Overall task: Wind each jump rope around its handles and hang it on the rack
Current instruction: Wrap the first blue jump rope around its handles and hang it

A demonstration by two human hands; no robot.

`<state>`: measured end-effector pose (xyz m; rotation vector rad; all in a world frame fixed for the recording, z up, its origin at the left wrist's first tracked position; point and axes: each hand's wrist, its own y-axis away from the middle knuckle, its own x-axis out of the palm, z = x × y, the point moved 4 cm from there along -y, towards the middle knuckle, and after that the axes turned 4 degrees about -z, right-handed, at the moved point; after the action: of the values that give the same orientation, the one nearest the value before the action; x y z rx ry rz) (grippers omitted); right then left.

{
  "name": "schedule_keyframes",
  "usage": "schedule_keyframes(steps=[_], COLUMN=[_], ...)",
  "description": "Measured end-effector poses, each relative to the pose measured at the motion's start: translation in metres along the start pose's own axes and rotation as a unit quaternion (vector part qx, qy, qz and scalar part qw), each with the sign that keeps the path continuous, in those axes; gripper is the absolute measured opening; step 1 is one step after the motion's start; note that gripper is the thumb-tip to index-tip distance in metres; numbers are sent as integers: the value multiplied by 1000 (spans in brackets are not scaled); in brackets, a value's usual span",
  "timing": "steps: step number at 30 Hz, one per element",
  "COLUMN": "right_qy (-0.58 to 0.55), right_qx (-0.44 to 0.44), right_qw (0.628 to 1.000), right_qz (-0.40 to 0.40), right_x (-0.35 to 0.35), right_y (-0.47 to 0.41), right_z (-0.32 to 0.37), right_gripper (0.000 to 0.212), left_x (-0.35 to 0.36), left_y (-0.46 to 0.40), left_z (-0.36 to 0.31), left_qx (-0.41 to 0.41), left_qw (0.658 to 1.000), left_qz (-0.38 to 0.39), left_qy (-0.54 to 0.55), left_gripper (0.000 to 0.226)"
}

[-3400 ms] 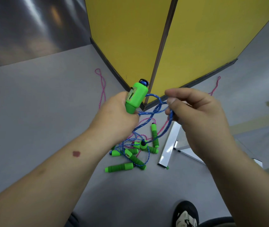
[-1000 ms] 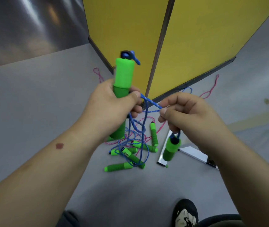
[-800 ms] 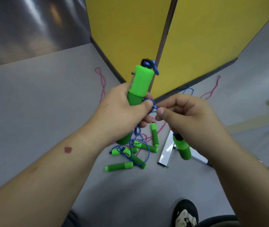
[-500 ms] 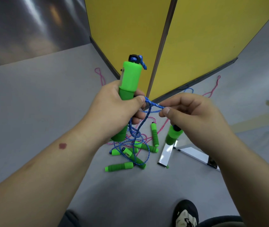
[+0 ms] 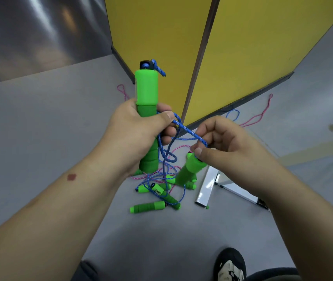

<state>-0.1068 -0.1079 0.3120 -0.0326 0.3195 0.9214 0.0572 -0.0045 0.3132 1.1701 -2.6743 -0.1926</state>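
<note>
Grey floor (image 5: 40,128) under yellow panels (image 5: 252,47), littered with spare ropes (image 5: 157,191); left hand (image 5: 133,134) wrapped round upright green handle (image 5: 146,88); right hand (image 5: 226,142) pinching blue cord (image 5: 188,130), second handle (image 5: 192,166) dangling beneath; likely to snag on the floor tangle; rack unseen.

The scene is being viewed by a single head-worn wide-angle camera, aimed forward and steeply down. The left hand (image 5: 133,134) and right hand (image 5: 228,147) are being framed close at centre, with the grey floor (image 5: 40,122) farther below and the yellow panels (image 5: 252,47) filling the upper right.
</note>
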Motion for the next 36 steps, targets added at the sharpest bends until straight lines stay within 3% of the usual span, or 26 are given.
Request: schedule_keyframes(steps=[3, 6, 9, 17, 22, 26, 29, 32, 36], right_qy=[46, 65, 132, 26, 149, 249, 252, 179, 99], right_qx=[9, 27, 51, 107, 87, 60, 36, 43, 29], right_qw=[998, 997, 986, 990, 982, 963, 966, 983, 994], right_qz=[30, 43, 86, 86, 82, 79, 38, -1, -19], right_x=[1, 1, 4, 6, 7, 7, 5, 1, 0], right_y=[-1, 0, 4, 10, 6, 4, 4, 4, 4], right_z=[-6, -8, -5, 7, 0, -1, 1, 1, 5], right_gripper=[29, 16, 31, 23, 16, 23, 25, 14, 4], left_x=[-1, -5, -8, 0, 5, 8, 8, 10, 10], left_y=[-1, -3, -4, 4, 8, 9, 8, 8, 8], left_z=[1, 2, -1, 1, 3, 6, 11, 11, 14], left_qx=[0, -3, 0, -30, -62, -90, -117, -123, -98], left_qw=[1000, 1000, 999, 999, 995, 989, 983, 980, 988], left_qz=[-11, -19, -26, 26, 77, 118, 137, 141, 118], left_qy=[7, 23, 27, -23, -20, 1, 40, 65, 22], left_gripper=[7, 8, 8, 4, 17, 28, 39, 38, 39])
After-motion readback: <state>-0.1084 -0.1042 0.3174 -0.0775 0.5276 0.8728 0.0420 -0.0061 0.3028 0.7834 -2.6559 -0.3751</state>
